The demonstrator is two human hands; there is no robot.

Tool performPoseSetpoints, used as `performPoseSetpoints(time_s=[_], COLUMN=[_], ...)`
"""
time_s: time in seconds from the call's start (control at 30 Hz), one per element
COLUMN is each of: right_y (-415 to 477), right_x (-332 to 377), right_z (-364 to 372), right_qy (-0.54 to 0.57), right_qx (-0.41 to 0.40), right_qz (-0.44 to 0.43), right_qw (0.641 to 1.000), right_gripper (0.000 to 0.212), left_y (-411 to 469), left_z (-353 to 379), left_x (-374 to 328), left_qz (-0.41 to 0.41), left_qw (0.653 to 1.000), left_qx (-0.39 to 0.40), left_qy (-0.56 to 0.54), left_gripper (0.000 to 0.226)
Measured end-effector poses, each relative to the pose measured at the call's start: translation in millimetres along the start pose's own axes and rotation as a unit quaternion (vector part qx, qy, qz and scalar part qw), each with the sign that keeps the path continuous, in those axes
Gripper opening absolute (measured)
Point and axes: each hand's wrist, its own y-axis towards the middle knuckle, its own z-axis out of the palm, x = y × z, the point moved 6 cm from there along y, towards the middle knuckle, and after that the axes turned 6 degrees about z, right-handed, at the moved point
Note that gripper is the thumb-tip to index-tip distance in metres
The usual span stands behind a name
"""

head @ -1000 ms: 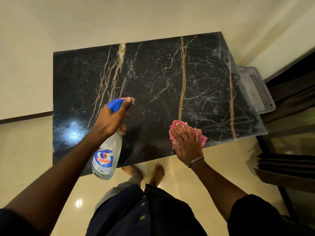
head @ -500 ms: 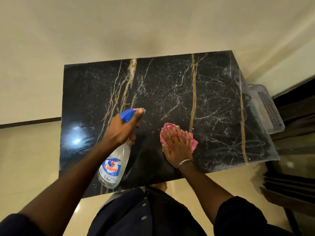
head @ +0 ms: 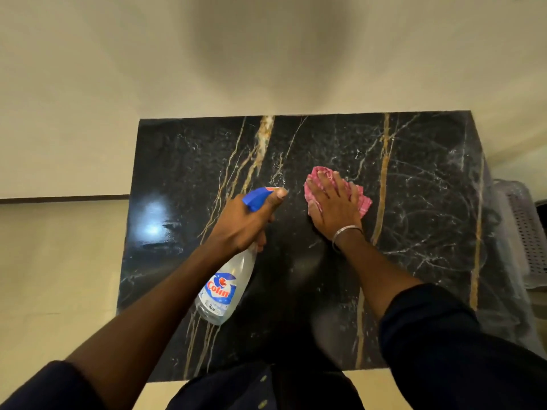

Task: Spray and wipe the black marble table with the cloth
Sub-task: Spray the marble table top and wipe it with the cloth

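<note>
While you stand at its near edge, the black marble table point(head: 414, 232) fills most of the view, its gold and white veins running away from you and a bright glare patch lying on its left part. At its right side sits a pale perforated plastic basket point(head: 527, 241), partly cut off by the frame. Your left hand point(head: 245, 223) is held above the table's middle, fingers clamped round the neck of a clear spray bottle point(head: 225, 288) with a blue trigger head, forefinger laid along the top. Your right hand point(head: 334, 205) lies flat, fingers slightly spread, pressing the pink cloth point(head: 364, 202) onto the marble just right of the nozzle. A metal bangle point(head: 344, 232) circles that wrist.
</note>
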Motion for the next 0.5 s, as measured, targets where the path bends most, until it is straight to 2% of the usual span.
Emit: performPoseSetpoints(time_s=[0.07,0.17,0.23,0.33,0.5], right_y=[27.5,69.0,98.7,142.1,173.9], right_x=[-2.1,-6.8,-9.5,-9.6,-8.4], right_z=[-4.4,-12.5,-17.7,-24.7,-28.1], right_qy=[-0.002,-0.006,-0.006,0.004,-0.002], right_qx=[0.001,0.001,-0.007,-0.007,-0.012], right_qz=[-0.011,-0.020,-0.027,-0.040,-0.044], right_qw=[1.000,1.000,1.000,0.999,0.999], right_gripper=[0.060,0.060,0.059,0.060,0.060], left_y=[15.3,35.2,48.2,61.1,73.8], left_z=[1.1,2.8,2.8,4.2,6.2], left_x=[-2.6,-6.0,-8.3,-6.4,-4.7], left_qz=[0.001,0.006,0.007,-0.009,-0.007], left_qw=[1.000,1.000,1.000,0.999,0.998], left_qx=[-0.004,-0.015,-0.027,-0.043,-0.067], left_qy=[-0.008,-0.005,-0.001,-0.001,0.014], left_gripper=[0.069,0.040,0.032,0.045,0.037])
